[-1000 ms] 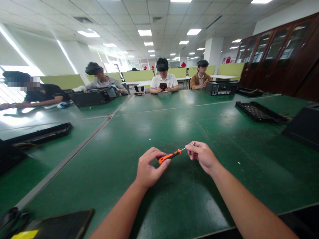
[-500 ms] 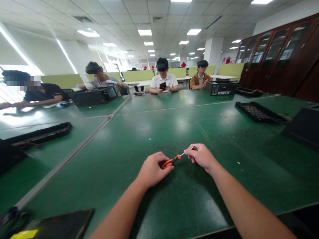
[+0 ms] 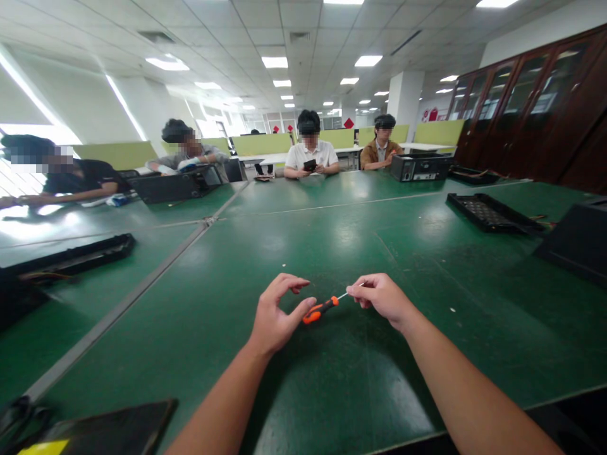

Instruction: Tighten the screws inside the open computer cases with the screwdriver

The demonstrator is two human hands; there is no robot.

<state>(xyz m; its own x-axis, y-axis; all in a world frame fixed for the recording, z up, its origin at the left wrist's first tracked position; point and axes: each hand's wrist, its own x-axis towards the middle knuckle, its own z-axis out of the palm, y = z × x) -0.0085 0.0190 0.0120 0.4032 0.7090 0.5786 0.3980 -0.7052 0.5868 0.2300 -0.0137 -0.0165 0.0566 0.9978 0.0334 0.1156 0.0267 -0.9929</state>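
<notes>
A screwdriver [image 3: 322, 310] with an orange and black handle is over the green table [image 3: 237, 265], its shaft pointing right and away from me. My right hand [image 3: 379, 297] pinches the shaft between thumb and fingers, hiding the tip. Beside the handle's end is my left hand [image 3: 279, 316], open, with thumb and fingers spread apart. Its thumb is very close to the handle; whether it touches I cannot tell.
A black panel [image 3: 109, 430] with a yellow label lies at the near left. Black computer cases [image 3: 422, 167] and case parts [image 3: 490, 212] stand around the table. Several people sit at the far side; one person [image 3: 310, 158] holds a dark device. A seam [image 3: 156, 275] crosses the tabletop.
My left hand has let go of the screwdriver handle, its fingers opening and moving left. My right hand still pinches the shaft, shifted only slightly.
</notes>
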